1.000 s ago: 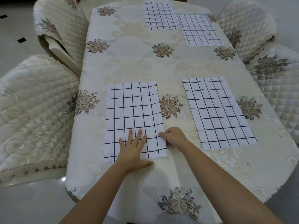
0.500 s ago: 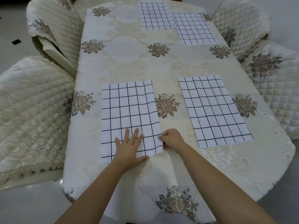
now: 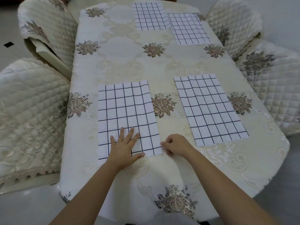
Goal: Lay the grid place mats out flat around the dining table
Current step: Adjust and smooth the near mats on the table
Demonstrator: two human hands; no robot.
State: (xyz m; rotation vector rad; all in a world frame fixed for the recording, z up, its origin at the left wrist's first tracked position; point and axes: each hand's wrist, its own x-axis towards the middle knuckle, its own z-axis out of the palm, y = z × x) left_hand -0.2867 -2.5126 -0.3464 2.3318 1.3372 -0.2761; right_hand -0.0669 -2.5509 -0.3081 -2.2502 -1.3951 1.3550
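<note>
Several white place mats with black grid lines lie flat on the dining table (image 3: 123,62). The near left mat (image 3: 126,111) is under my left hand (image 3: 125,146), whose fingers press flat and spread on its near edge. My right hand (image 3: 176,143) has curled fingers that pinch the same mat's near right corner. The near right mat (image 3: 209,108) lies flat by itself. Two more mats, the far middle mat (image 3: 150,15) and the far right mat (image 3: 188,28), lie at the far end with their edges meeting.
A cream tablecloth with brown flower motifs covers the oval table. Quilted cream chairs stand around it: two on the left (image 3: 29,114) (image 3: 47,28) and two on the right (image 3: 274,82) (image 3: 232,23). Pale tiled floor (image 3: 9,38) shows at the left.
My hands stay on the near left mat; the right hand has slid slightly toward me along its right edge to the corner. The view has shifted a little.
</note>
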